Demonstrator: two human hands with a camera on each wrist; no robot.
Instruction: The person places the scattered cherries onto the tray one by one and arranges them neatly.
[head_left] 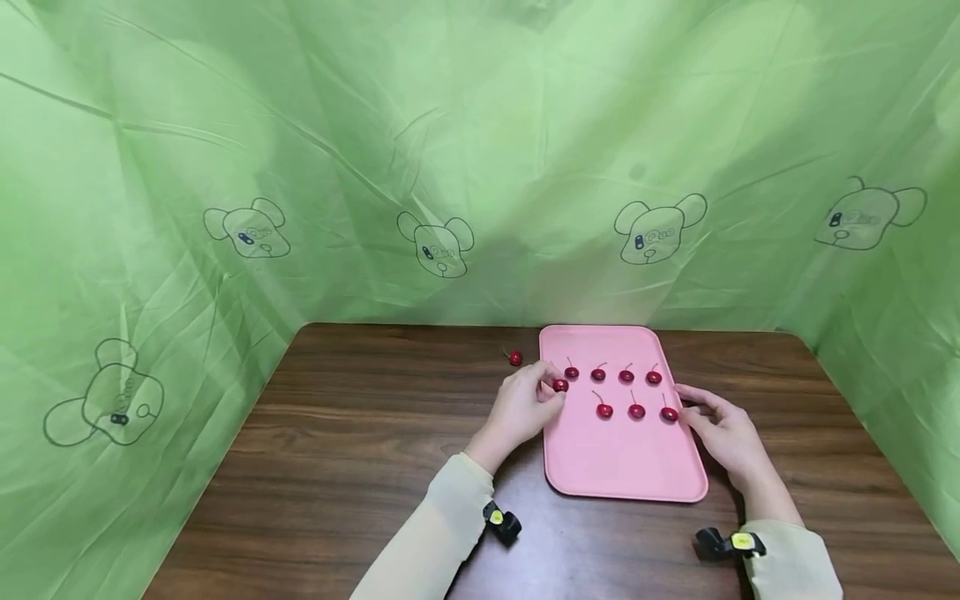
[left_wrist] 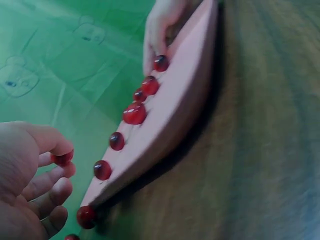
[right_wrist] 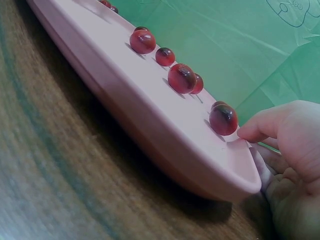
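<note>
Between thumb and fingers of my left hand point(head_left: 522, 402) is a red cherry point(head_left: 560, 386), held over the left rim of the pink tray point(head_left: 622, 467). The left wrist view shows that same pinched cherry point(left_wrist: 62, 159) close up. On the tray, several stemmed cherries point(head_left: 597, 375) form a back row, with three more cherries point(head_left: 636, 411) in a row before them. My right hand point(head_left: 723, 433) grips the tray's right rim, its thumb right by the end cherry point(head_left: 668, 414) of the front row. The right wrist view has this thumb at the rim, other fingers outside it.
One loose cherry point(head_left: 516, 357) lies on the brown wooden table point(head_left: 337, 450), left of the tray's back corner. Green cloth point(head_left: 525, 167) with mouse-head drawings surrounds the table at the back and sides.
</note>
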